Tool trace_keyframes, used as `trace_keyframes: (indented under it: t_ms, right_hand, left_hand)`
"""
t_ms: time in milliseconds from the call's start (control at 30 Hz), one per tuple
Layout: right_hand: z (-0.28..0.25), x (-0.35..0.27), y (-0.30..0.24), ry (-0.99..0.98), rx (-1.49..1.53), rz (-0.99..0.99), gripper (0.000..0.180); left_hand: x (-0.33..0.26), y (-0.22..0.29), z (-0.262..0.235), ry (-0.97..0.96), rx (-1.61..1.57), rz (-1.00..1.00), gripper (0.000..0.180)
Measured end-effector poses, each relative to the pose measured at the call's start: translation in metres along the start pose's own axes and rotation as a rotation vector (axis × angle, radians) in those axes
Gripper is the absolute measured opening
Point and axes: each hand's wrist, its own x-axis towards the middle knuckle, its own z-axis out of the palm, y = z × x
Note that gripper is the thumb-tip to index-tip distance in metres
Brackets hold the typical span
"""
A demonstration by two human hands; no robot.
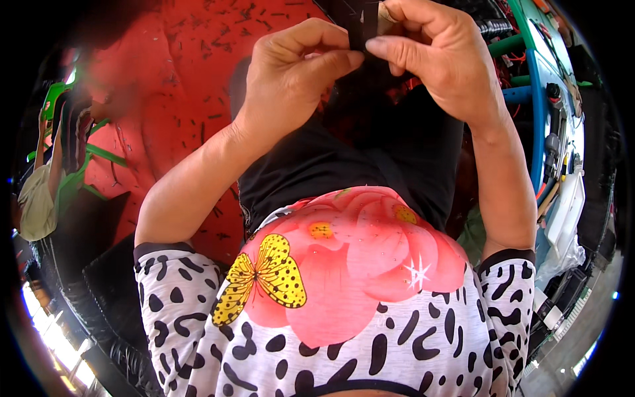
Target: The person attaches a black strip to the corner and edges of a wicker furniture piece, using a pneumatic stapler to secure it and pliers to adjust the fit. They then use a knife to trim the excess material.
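A thin, flat black piece (363, 26) is held up at the top edge of the view, between my two hands. My left hand (294, 69) pinches its left side, thumb against the curled fingers. On the other side my right hand (433, 49) grips it in the same way, thumb tip pointing left. The piece runs out of the picture at the top, so its full shape and kind are hidden. Black trousers (344, 159) cover my lap below the hands.
Red sheeting (149, 73) on the left is strewn with small black scraps. A green-framed stool or chair with a cloth (40, 198) stands at the far left. To the right, a blue-edged table (537, 126) carries tools and a white tray (565, 212).
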Motion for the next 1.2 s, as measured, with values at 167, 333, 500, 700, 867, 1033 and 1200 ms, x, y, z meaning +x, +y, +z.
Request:
trace_keyframes:
  t_ms: [167, 333, 500, 700, 867, 1033, 1200]
  right_hand:
    - [0.007, -0.006, 0.014, 0.072, 0.095, -0.033, 0.005]
    - [0.009, -0.004, 0.022, 0.103, 0.173, -0.027, 0.006]
    - [0.005, 0.001, 0.022, 0.1, 0.064, -0.136, 0.004]
    - [0.009, 0.005, 0.029, 0.136, -0.001, -0.187, 0.006]
    - [0.013, 0.001, 0.033, 0.191, 0.032, -0.22, 0.006]
    - [0.013, 0.0, 0.035, 0.186, 0.019, -0.249, 0.007]
    - [0.019, -0.001, 0.033, 0.215, 0.058, -0.243, 0.007]
  left_hand:
    - [0.0, 0.008, -0.001, 0.029, 0.057, -0.252, 0.006]
    - [0.006, 0.001, 0.006, 0.083, -0.054, -0.231, 0.005]
    - [0.01, -0.003, 0.01, 0.15, -0.109, -0.189, 0.006]
    - [0.009, 0.004, 0.015, 0.232, -0.122, -0.229, 0.004]
    - [0.01, -0.004, 0.013, 0.245, -0.161, -0.234, 0.002]
    - [0.007, 0.001, 0.017, 0.287, -0.158, -0.251, 0.001]
    - [0.006, -0.002, 0.011, 0.329, -0.237, -0.291, 0.001]
